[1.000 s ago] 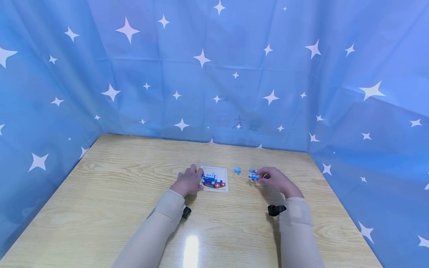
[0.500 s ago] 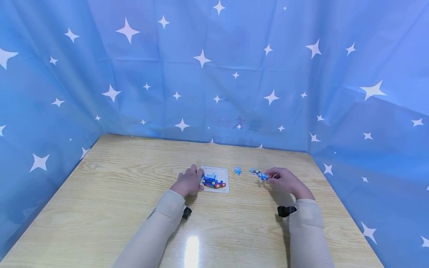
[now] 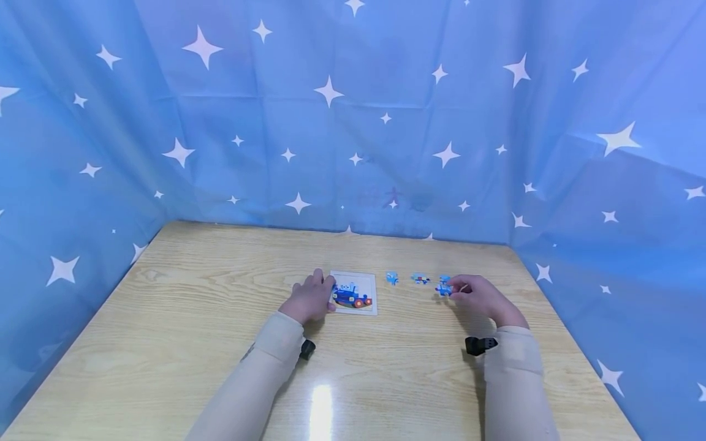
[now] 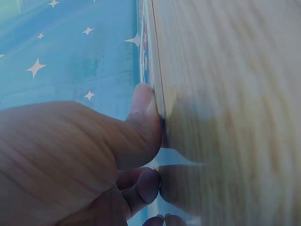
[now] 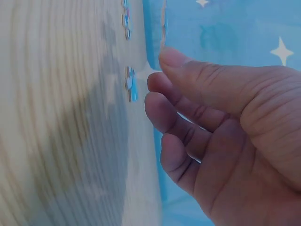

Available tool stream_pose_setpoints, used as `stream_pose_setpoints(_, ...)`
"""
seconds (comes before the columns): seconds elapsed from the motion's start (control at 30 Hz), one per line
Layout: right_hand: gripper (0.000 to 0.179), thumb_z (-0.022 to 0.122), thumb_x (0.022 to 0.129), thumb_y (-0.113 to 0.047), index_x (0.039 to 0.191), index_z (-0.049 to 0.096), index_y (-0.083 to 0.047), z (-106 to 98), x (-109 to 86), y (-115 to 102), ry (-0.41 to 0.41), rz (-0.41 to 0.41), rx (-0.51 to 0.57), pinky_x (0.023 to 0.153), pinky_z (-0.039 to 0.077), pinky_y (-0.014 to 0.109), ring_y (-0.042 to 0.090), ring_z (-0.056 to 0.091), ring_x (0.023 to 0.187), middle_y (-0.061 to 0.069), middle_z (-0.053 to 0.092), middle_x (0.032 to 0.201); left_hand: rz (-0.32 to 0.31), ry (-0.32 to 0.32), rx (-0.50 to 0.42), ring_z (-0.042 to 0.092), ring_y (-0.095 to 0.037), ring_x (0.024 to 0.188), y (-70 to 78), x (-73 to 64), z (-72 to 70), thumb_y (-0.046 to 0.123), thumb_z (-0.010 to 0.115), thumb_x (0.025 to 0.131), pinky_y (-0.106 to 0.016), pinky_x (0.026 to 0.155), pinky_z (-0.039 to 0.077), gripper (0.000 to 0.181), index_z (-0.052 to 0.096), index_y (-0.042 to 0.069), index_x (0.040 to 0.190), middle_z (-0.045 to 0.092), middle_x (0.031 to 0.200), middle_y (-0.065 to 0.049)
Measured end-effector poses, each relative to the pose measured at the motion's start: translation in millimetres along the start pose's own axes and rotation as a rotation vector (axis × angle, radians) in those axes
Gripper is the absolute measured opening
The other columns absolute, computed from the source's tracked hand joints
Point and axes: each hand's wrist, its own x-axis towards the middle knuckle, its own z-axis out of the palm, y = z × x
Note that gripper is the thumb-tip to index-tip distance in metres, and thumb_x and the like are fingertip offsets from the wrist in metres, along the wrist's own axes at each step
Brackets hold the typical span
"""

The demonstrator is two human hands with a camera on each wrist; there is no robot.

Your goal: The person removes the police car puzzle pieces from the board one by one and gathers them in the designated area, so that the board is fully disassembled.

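My left hand (image 3: 309,299) rests at the left edge of a framed puzzle board (image 3: 375,294), which pictures a blue cartoon vehicle with red wheels. In the left wrist view the thumb (image 4: 143,101) presses on the board's edge, with other fingers down at the tabletop. My right hand (image 3: 478,299) pinches a blue puzzle piece (image 3: 444,290) between thumb and fingers, above the table. The right wrist view shows that held piece (image 5: 163,23) nearly edge-on. Another blue piece (image 3: 444,278) lies just behind it on the table.
Between board and right hand lie a light-blue puzzle piece (image 3: 392,278) and a multicoloured piece (image 3: 421,278), in a row. The wooden table (image 3: 220,275) ends at a blue star-patterned curtain (image 3: 353,122) at the back and sides.
My right hand has moved right with the pinched piece, past the multicoloured piece to the rightmost loose piece. My left hand stays at the board's edge. The head view has shifted slightly.
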Motion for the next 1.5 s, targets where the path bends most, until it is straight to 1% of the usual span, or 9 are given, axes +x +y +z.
stream_pose_setpoints(0.23, 0.032, 0.063, 0.099, -0.004, 0.129, 0.061, 0.009, -1, -1.4, 12, 0.010, 0.028, -0.014, 0.079, 0.052, 0.040, 0.031, 0.061, 0.098, 0.017, 0.064, 0.108, -0.004, -0.002, -0.004, 0.042, -0.022, 0.102, -0.2, -0.4, -0.1, 0.034, 0.064, 0.098, -0.040, 0.082, 0.037, 0.062, 0.042, 0.009, 0.151, 0.040, 0.122, -0.011)
stream_pose_setpoints(0.33, 0.029, 0.064, 0.098, -0.003, 0.125, 0.063, 0.009, 0, -0.5, 16, 0.020, 0.037, -0.027, 0.081, 0.051, 0.042, 0.032, 0.061, 0.098, 0.018, 0.065, 0.106, -0.004, -0.003, -0.005, 0.043, -0.023, 0.102, -0.4, -0.5, -0.8, 0.034, 0.064, 0.099, -0.040, 0.082, 0.037, 0.062, 0.042, 0.009, 0.150, 0.040, 0.123, -0.011)
stream_pose_setpoints(0.53, 0.028, 0.065, 0.098, -0.004, 0.124, 0.064, 0.007, 2, 1.9, 20, 0.014, 0.049, -0.033, 0.086, 0.050, 0.050, 0.035, 0.060, 0.101, 0.019, 0.065, 0.108, -0.004, -0.008, -0.025, 0.042, -0.023, 0.100, 1.5, -1.1, -5.8, 0.033, 0.064, 0.098, -0.040, 0.082, 0.036, 0.061, 0.043, 0.008, 0.150, 0.039, 0.120, -0.010)
stream_pose_setpoints(0.77, 0.025, 0.065, 0.098, -0.004, 0.121, 0.066, 0.004, 3, 5.6, 23, -0.005, 0.055, -0.055, 0.085, 0.049, 0.051, 0.033, 0.060, 0.101, 0.017, 0.064, 0.108, -0.012, -0.011, -0.029, 0.042, -0.023, 0.102, 2.1, -2.5, -7.9, 0.034, 0.064, 0.098, -0.040, 0.082, 0.036, 0.062, 0.043, 0.009, 0.151, 0.039, 0.121, -0.010)
stream_pose_setpoints(0.9, 0.025, 0.066, 0.097, -0.003, 0.120, 0.067, 0.005, 3, 6.4, 24, 0.000, 0.051, -0.055, 0.085, 0.049, 0.050, 0.031, 0.059, 0.098, 0.016, 0.064, 0.106, -0.018, -0.011, -0.025, 0.042, -0.023, 0.101, 1.0, -2.6, -7.5, 0.034, 0.064, 0.098, -0.039, 0.082, 0.035, 0.063, 0.042, 0.009, 0.151, 0.039, 0.120, -0.010)
stream_pose_setpoints(1.13, 0.028, 0.065, 0.097, -0.004, 0.125, 0.065, 0.005, 4, 8.0, 28, 0.005, 0.080, -0.068, 0.086, 0.048, 0.052, 0.034, 0.059, 0.102, 0.019, 0.063, 0.111, -0.021, -0.006, -0.030, 0.042, -0.023, 0.100, 1.0, -2.9, -6.1, 0.034, 0.065, 0.097, -0.039, 0.081, 0.035, 0.063, 0.043, 0.009, 0.151, 0.039, 0.116, -0.009)
stream_pose_setpoints(1.2, 0.029, 0.065, 0.098, -0.004, 0.125, 0.065, 0.004, 5, 8.2, 29, 0.006, 0.090, -0.067, 0.087, 0.048, 0.052, 0.035, 0.059, 0.103, 0.020, 0.063, 0.112, -0.018, -0.005, -0.027, 0.042, -0.023, 0.100, 1.0, -2.6, -5.4, 0.034, 0.064, 0.097, -0.039, 0.081, 0.035, 0.063, 0.043, 0.009, 0.151, 0.040, 0.118, -0.009)
stream_pose_setpoints(1.37, 0.029, 0.065, 0.098, -0.004, 0.125, 0.064, 0.005, 5, 7.4, 31, 0.002, 0.080, -0.067, 0.087, 0.049, 0.053, 0.037, 0.059, 0.104, 0.021, 0.063, 0.113, -0.009, -0.001, -0.022, 0.043, -0.024, 0.102, 0.6, -1.1, -3.5, 0.034, 0.064, 0.098, -0.040, 0.082, 0.036, 0.063, 0.042, 0.009, 0.151, 0.041, 0.123, -0.012)
stream_pose_setpoints(1.5, 0.032, 0.060, 0.101, -0.009, 0.130, 0.061, 0.004, 3, 5.6, 24, 0.007, 0.108, -0.061, 0.085, 0.050, 0.051, 0.035, 0.061, 0.102, 0.022, 0.061, 0.116, -0.011, -0.003, -0.019, 0.042, -0.024, 0.102, 0.6, -0.3, -2.4, 0.034, 0.064, 0.098, -0.041, 0.082, 0.035, 0.063, 0.042, 0.009, 0.151, 0.040, 0.124, -0.012)
